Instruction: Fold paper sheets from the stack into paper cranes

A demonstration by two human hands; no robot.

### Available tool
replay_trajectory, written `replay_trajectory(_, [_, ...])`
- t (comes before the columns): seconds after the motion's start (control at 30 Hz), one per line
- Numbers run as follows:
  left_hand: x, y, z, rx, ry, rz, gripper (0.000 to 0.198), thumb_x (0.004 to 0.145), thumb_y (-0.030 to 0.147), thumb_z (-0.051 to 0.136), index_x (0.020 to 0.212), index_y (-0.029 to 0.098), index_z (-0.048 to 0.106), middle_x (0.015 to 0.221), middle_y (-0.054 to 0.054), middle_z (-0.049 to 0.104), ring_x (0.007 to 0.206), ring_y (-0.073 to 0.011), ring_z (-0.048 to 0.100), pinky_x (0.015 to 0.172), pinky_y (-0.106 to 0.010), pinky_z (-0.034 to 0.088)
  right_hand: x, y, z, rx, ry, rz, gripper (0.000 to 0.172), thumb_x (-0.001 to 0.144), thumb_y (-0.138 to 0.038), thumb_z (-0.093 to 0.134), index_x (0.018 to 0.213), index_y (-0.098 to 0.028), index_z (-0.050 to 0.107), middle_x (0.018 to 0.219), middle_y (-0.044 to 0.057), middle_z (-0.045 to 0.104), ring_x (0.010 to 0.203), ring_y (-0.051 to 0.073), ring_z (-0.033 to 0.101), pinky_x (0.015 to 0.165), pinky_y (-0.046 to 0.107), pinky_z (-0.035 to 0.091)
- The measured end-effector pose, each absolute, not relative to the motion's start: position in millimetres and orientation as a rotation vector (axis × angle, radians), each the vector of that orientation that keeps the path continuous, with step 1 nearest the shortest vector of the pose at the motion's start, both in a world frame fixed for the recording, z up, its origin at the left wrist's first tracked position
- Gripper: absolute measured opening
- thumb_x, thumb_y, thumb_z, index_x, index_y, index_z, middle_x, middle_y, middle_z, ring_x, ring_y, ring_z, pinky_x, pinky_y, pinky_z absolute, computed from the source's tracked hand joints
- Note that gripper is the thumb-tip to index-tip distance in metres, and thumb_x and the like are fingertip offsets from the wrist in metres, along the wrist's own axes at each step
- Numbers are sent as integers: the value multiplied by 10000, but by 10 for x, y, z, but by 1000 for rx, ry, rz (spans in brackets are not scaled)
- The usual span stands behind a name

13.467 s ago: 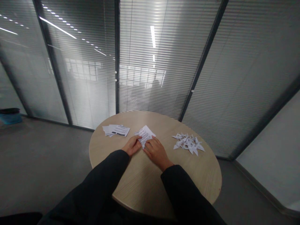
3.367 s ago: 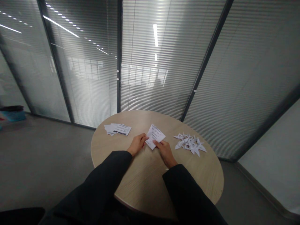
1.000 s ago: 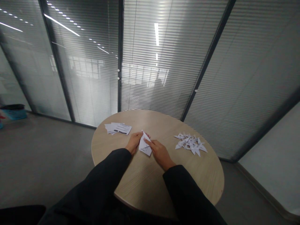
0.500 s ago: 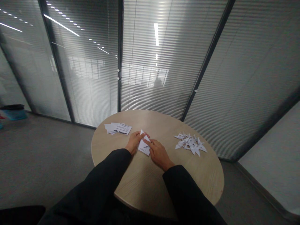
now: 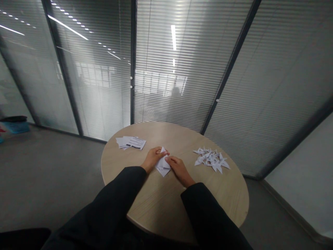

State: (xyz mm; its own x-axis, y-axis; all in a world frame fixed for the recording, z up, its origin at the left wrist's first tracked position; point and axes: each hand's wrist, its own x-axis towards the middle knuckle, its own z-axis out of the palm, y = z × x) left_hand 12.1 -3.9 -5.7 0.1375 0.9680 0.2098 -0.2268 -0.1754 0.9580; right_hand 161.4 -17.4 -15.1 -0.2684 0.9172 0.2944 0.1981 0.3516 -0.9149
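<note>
A small piece of white printed paper (image 5: 162, 169), folded to a point, lies on the round wooden table (image 5: 166, 205) between my hands. My left hand (image 5: 154, 158) grips its left side, and my right hand (image 5: 179, 166) presses its fingertips on the right side. The middle of the paper is partly hidden by my fingers. To the left lies a loose stack of printed paper slips (image 5: 131, 142). A pile of white origami cranes (image 5: 211, 160) sits to the right, out of reach of neither hand's contact.
Glass partitions with slatted blinds (image 5: 166, 97) stand behind the table, and a dim figure shows behind them. Grey floor surrounds the table. A blue bin (image 5: 15, 127) stands by the far left wall.
The paper has gone from a flat printed sheet to a smaller pointed fold. My hands have moved closer together over it. The stack and the cranes have not moved.
</note>
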Motion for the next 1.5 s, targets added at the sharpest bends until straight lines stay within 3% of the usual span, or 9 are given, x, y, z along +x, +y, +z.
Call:
replay_trajectory(0.57, [109, -15, -69, 1261, 883, 1375, 379, 527, 381, 794, 768, 110, 681, 637, -50, 675, 522, -146, 580, 507, -241, 413, 1629, -160, -169, -1045, -1647, 1136, 348, 666, -497, 638, 659, -150, 621, 640, 17, 651, 608, 180, 594, 586, 278, 441])
replay_trajectory(0.83, [104, -38, -61, 1245, 885, 1367, 372, 525, 378, 796, 754, 104, 691, 657, -69, 685, 543, -153, 591, 516, -242, 421, 1643, -152, -195, -1001, -1614, 1230, 371, 596, -467, 715, 762, -140, 657, 711, 46, 692, 695, 221, 644, 655, 318, 480])
replay_trajectory(1.5, [119, -88, 8, 1128, 827, 1433, 349, 610, 422, 749, 715, 97, 682, 731, -117, 708, 627, -187, 638, 581, -270, 472, 1647, -164, -183, -1020, -1661, 1235, 348, 591, -445, 721, 731, -132, 666, 705, 45, 698, 652, 204, 640, 632, 308, 476])
